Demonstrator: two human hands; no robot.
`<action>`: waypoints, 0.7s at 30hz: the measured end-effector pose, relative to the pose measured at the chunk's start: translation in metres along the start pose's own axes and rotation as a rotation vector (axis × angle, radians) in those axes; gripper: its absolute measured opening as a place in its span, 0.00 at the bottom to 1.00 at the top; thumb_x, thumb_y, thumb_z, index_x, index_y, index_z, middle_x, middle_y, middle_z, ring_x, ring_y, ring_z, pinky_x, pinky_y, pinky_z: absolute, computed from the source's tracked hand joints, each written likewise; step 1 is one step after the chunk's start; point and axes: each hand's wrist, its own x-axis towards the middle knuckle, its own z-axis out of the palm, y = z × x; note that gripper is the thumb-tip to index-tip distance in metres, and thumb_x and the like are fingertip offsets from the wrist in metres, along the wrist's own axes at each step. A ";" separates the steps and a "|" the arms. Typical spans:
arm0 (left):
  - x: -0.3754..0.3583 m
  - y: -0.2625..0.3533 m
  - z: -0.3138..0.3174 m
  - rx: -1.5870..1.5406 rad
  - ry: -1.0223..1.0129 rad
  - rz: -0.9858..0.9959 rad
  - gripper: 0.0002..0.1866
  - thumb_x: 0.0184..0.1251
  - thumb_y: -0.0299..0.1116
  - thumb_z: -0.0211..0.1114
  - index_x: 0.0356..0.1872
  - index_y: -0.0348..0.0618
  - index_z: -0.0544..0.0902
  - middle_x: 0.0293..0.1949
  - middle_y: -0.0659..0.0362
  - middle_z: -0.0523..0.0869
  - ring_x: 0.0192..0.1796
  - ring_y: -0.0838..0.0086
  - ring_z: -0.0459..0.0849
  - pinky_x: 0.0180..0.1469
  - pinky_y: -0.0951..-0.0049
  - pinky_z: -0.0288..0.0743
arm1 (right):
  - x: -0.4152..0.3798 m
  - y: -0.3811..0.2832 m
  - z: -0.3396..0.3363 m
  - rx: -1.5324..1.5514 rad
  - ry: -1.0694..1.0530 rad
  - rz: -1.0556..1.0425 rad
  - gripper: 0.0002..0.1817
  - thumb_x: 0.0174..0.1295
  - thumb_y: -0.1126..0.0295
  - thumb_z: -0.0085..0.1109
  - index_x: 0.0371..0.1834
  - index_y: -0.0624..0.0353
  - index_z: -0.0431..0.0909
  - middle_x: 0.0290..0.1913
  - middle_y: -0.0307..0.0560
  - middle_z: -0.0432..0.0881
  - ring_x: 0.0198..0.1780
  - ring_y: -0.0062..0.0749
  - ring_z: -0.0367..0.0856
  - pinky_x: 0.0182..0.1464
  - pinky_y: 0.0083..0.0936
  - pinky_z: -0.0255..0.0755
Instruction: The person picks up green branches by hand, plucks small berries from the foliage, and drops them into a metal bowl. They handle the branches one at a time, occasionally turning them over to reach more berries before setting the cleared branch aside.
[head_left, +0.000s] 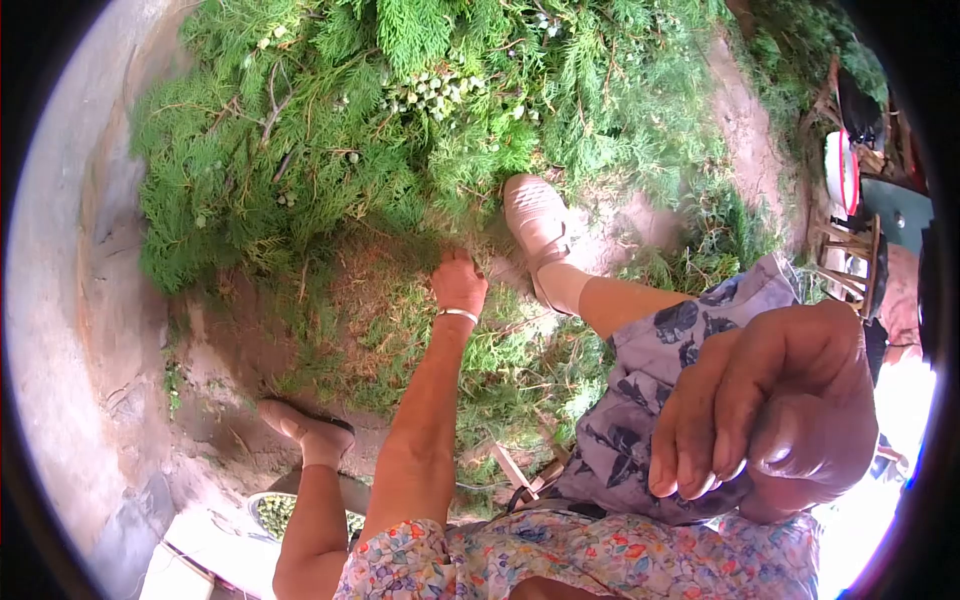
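Note:
My left hand (460,285), with a pale band at the wrist, reaches down to the ground litter near the lower edge of a heap of green conifer branches (330,130). Its fingers are closed and their tips are hidden, so what they hold cannot be made out. Close to the camera, my right hand (770,410) hangs over the patterned purple-grey cloth on my leg (640,400). Its fingers curl in towards the thumb; anything between them is hidden. Pale green cones (435,95) cluster among the branches beyond both hands.
My shoed feet stand apart, one shoe (537,212) against the branches, the other (300,425) on bare soil. A container of small green pieces (275,512) is beside my left leg. A wall (60,300) runs along the left; a red-rimmed white basin (838,175) and wooden stool (848,255) are right.

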 end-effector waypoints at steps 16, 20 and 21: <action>0.036 -0.011 -0.024 -0.380 0.140 -0.132 0.09 0.51 0.28 0.67 0.32 0.35 0.82 0.25 0.47 0.83 0.28 0.55 0.82 0.32 0.63 0.77 | 0.002 -0.004 -0.008 0.048 0.002 0.014 0.13 0.58 0.74 0.61 0.25 0.77 0.74 0.27 0.68 0.79 0.30 0.53 0.82 0.36 0.42 0.80; 0.043 -0.011 -0.010 -0.023 0.055 -0.107 0.10 0.48 0.29 0.69 0.31 0.36 0.82 0.28 0.46 0.82 0.32 0.51 0.82 0.37 0.58 0.75 | 0.003 -0.003 -0.008 0.039 0.000 0.003 0.13 0.58 0.74 0.60 0.25 0.77 0.75 0.27 0.67 0.79 0.30 0.53 0.82 0.36 0.42 0.80; 0.043 -0.013 -0.009 -0.023 0.055 -0.107 0.10 0.48 0.29 0.69 0.31 0.36 0.82 0.28 0.46 0.82 0.32 0.51 0.82 0.37 0.58 0.75 | 0.003 -0.003 -0.008 0.046 -0.004 0.004 0.12 0.58 0.74 0.60 0.25 0.76 0.75 0.27 0.67 0.79 0.30 0.53 0.82 0.36 0.42 0.80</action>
